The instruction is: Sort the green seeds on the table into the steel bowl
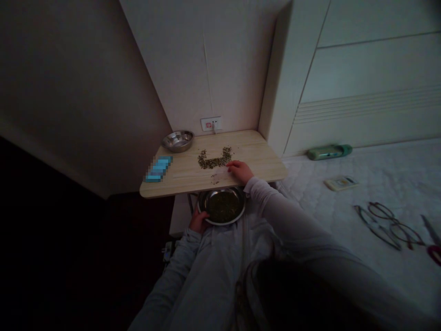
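Note:
A metal bowl (243, 203) with a dark greenish mass of small grains in it rests low over my lap, just below the table's front edge. My left hand (200, 221) grips its left rim, thumb on the inside. Over the small wooden table (255, 151), my right hand (241, 172) has its fingers bent and close together. Whatever they hold, if anything, is too small to make out. Beside those fingertips lies a U-shaped spread of small dark grains (214, 162). A few loose grains (215, 178) are scattered nearer the front edge.
A second metal bowl (178, 141) stands at the table's back left, with a blurred blue phone-like thing (158, 169) in front. A wall socket (211, 123) is behind. On the bed at right lie a green case (329, 152), a pale card-like item (341, 183), glasses (392, 220) and scissors (434, 250).

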Available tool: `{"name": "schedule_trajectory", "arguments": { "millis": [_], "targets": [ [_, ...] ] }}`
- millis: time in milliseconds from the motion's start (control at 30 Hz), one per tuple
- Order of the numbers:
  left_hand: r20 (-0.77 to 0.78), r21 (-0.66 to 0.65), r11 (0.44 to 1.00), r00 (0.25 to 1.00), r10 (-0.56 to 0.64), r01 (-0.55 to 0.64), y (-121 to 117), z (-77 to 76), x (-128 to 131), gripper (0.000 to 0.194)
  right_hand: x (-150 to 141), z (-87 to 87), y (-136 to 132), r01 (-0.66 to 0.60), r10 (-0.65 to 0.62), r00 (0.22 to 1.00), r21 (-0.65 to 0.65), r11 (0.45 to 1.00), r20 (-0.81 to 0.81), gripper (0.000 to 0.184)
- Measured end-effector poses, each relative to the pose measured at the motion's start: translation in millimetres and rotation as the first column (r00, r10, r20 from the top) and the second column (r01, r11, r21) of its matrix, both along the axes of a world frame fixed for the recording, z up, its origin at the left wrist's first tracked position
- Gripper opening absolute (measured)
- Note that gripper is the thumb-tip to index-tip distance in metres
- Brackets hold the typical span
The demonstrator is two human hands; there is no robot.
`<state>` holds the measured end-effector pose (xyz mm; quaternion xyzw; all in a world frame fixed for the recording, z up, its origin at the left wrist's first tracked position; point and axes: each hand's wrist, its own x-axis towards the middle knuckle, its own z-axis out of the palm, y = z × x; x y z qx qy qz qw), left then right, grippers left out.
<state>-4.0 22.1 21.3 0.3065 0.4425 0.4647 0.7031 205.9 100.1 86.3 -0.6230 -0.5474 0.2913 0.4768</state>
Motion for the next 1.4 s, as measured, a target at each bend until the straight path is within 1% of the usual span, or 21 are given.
{"name": "schedule_trajectory", "arguments": {
  "millis": [233,367,500,900,1133,1300,1400],
  "targets": [
    [-0.011,-0.017,1.0,1.0,-0.001,0.001,-1,0.4,-1,0.075,1,1.8,-2,0.011,-0.01,0.997,0.022,1.0,-0.074,0.022],
    [-0.02,-0.02,1.0,1.0,0.007,-0.008,0,-0.1,-2,0.075,1,4.1,-6,0.068,-0.065,0.993,0.019,0.998,-0.096,0.021],
    [-0.007,0.005,1.0,1.0,0.011,-0.011,0,-1.1,-1,0.075,2,4.6,-9,0.11,-0.107,0.99,0.034,0.993,-0.09,0.02],
    [-0.012,-0.015,1.0,1.0,-0.001,0.001,0,1.7,-2,0.075,1,4.6,-11,0.086,-0.085,0.994,0.013,0.996,-0.067,0.019],
    [-0.028,-0.012,1.0,1.0,-0.007,0.007,0,-0.7,-1,0.074,1,8.2,-12,0.098,-0.096,0.989,0.013,0.995,-0.109,0.019],
    [-0.028,-0.01,1.0,1.0,-0.008,0.007,-1,0.8,0,0.074,11,6.6,-17,0.09,-0.08,0.979,0.045,0.995,-0.187,0.021],
    [-0.027,-0.013,1.0,1.0,-0.006,0.006,-2,0.7,0,0.072,27,3.7,-29,0.135,-0.129,0.973,0.02,0.991,-0.189,0.022]
  ]
}}
